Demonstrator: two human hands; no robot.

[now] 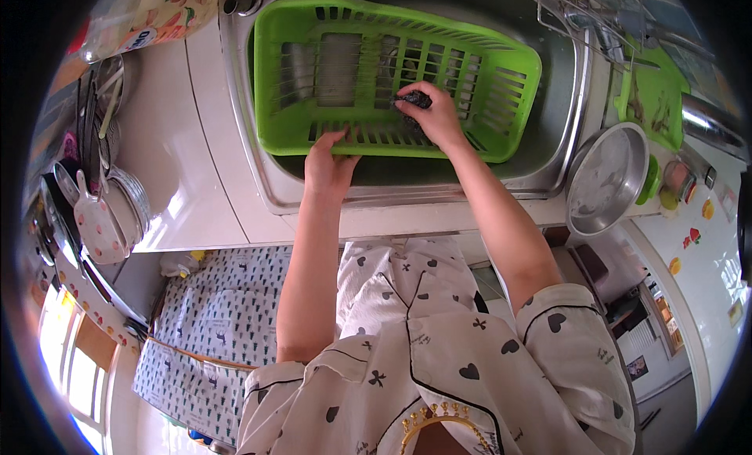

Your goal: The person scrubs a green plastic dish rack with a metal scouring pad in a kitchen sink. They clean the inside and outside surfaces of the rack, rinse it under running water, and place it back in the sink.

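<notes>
A green plastic basket (505, 79) with slotted sides and bottom rests tilted in a stainless steel sink (555, 102). My left hand (330, 164) grips its near wall, with the thumb on the inner side and the other fingers partly hidden below the rim. Inside the basket, my right hand (437, 117) pinches a dark, mesh-like scouring pad (418, 99) between thumb and fingers. Part of the pad hangs down by the near wall. Through the slots, the sink bottom and a drain (411, 64) show.
At the right stand a metal basin (609, 179), a green cutting board (655, 102) and a wire rack (587, 14). Left on the counter (182, 131) are a detergent bottle (147, 20), a utensil holder (97, 120) and stacked bowls (132, 196).
</notes>
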